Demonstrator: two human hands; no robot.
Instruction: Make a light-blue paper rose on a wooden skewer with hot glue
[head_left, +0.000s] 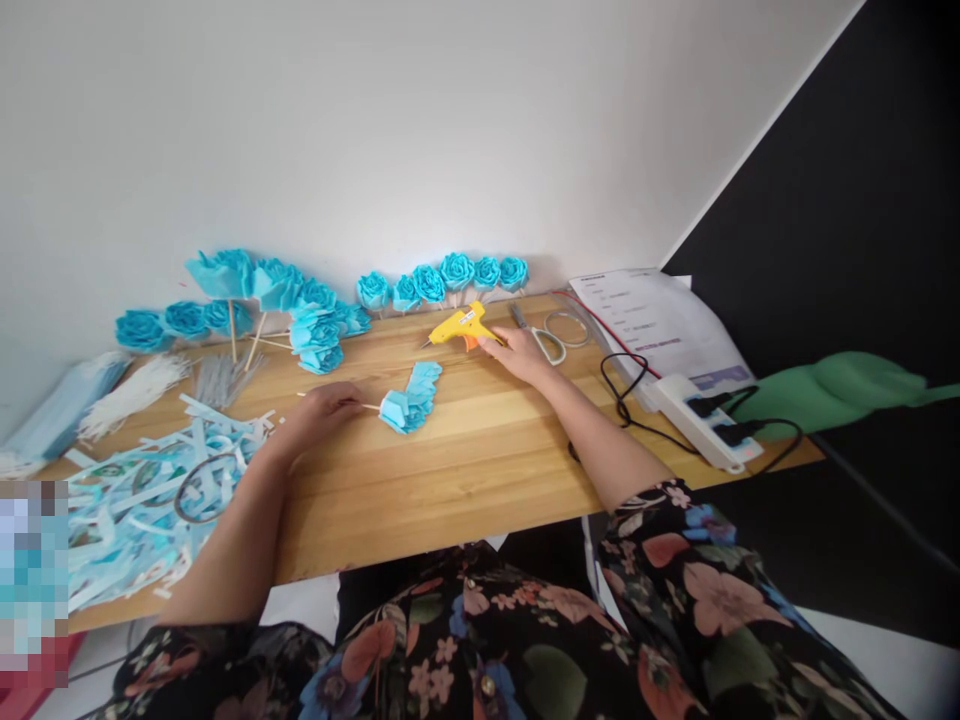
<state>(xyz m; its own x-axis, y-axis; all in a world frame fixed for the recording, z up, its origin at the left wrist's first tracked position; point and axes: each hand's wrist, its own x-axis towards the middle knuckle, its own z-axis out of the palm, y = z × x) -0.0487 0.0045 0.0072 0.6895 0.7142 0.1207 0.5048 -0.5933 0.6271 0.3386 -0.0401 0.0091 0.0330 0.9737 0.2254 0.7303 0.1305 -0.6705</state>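
Note:
My left hand (334,405) is closed on the thin wooden stick of a light blue paper flower (403,410). The bloom lies sideways on the wooden table, and a strip of petals (425,376) runs out from its upper edge. My right hand (517,352) is wrapped round the handle of a yellow hot glue gun (459,323), whose nozzle points left, above the flower. The handle is partly covered by my fingers. Just right of that hand lie scissors (551,345) with pale handles, beside a roll of clear tape (568,328).
Finished blue paper roses (457,271) stand along the wall, with more (281,285) at back left. Paper strips (150,500) and a dark ring (206,488) cover the table's left. A power strip (709,425) with black cables, printed sheets (660,320) and a green bag (840,395) occupy the right.

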